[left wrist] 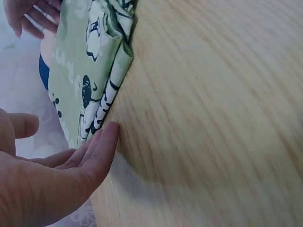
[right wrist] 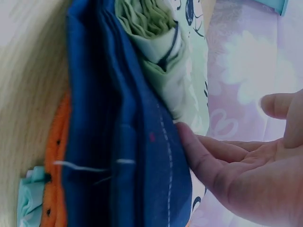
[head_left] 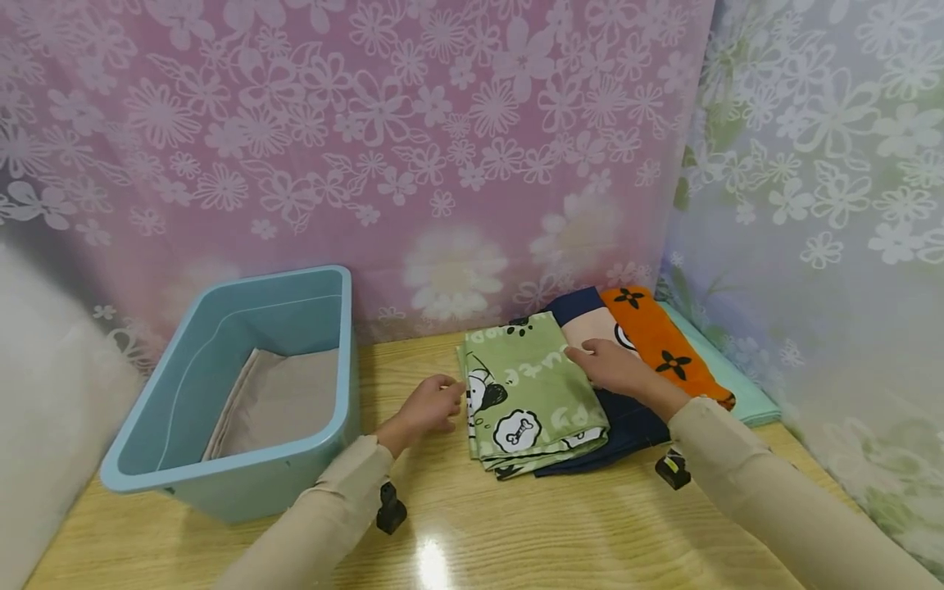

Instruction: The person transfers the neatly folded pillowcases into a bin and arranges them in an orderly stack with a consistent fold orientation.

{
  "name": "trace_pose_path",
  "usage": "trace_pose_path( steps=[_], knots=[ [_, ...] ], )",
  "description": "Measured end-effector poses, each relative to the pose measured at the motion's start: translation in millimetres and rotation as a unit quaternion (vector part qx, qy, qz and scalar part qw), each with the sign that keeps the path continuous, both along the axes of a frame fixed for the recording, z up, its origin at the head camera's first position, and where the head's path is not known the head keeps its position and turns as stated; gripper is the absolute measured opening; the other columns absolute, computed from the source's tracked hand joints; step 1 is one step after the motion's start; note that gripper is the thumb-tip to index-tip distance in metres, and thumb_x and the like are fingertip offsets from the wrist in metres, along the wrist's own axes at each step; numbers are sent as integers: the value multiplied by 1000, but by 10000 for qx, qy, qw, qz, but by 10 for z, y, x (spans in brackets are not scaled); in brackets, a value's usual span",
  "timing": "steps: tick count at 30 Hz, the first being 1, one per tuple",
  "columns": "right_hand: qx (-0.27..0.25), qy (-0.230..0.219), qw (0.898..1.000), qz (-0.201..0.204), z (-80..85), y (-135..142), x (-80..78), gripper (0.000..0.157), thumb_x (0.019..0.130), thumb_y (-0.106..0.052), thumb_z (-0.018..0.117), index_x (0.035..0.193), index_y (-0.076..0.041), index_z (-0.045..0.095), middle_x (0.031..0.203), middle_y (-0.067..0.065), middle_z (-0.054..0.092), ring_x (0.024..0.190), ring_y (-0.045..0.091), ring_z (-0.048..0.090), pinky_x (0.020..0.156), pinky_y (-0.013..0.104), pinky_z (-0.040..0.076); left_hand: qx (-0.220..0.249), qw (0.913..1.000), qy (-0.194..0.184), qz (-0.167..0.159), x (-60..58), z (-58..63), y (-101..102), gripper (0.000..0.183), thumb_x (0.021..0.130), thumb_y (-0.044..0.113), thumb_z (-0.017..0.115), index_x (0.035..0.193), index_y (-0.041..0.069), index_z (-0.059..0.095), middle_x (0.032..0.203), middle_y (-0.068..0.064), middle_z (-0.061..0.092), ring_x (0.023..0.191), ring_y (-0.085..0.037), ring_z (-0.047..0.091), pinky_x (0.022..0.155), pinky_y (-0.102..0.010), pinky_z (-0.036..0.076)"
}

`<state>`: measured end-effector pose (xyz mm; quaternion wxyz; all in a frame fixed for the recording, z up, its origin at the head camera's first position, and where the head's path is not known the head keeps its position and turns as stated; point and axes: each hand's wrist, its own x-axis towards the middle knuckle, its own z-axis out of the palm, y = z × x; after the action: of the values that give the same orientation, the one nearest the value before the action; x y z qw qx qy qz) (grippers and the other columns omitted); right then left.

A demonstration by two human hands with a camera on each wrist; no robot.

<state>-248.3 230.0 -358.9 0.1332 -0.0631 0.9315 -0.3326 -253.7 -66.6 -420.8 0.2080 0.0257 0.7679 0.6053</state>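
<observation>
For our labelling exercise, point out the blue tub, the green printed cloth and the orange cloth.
Blue tub (head_left: 273,485), head view: outer front wall.
Green printed cloth (head_left: 538,387), head view: top face.
Orange cloth (head_left: 653,331), head view: top face.

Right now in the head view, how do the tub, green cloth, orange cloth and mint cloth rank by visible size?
1. Tub
2. Green cloth
3. Orange cloth
4. Mint cloth
Only visible parts are ranked; the last two are partly covered.
</observation>
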Motion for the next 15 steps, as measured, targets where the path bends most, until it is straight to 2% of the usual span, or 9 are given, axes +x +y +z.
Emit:
trace_pose_path(
  steps=[5,7,11,15],
  knots=[
    [-308,-390,9987,-135,-12,22,-80,64,103,-40,38,135,16,36,116,29,51,97,32,61,85,42,51,24,9997,-140,191,-57,-42,66,40,102,17,47,130,-11,45,116,-23,56,104,-31,59,77,-39,55],
    [-452,-601,9967,-307,-16,35,-117,58,103,-35,40,131,16,41,112,26,53,96,30,61,82,38,53,29,9993,-234,295,-80,-58,87,38,102,17,47,127,-12,46,115,-24,57,103,-31,60,77,-39,55],
    [-739,-985,9907,-571,-23,65,-200,59,102,-30,41,136,18,34,128,32,48,105,36,59,83,38,53,49,9979,-324,559,-134,-88,102,39,102,19,46,126,-12,47,106,-23,59,90,-30,64,73,-37,56],
    [-863,-1221,9867,-644,-70,79,-272,61,101,-28,41,138,18,29,132,34,46,110,39,56,85,39,52,76,9973,-410,602,-164,-104,110,42,102,21,47,126,-13,47,105,-25,60,85,-32,66,70,-37,56]
  ],
)
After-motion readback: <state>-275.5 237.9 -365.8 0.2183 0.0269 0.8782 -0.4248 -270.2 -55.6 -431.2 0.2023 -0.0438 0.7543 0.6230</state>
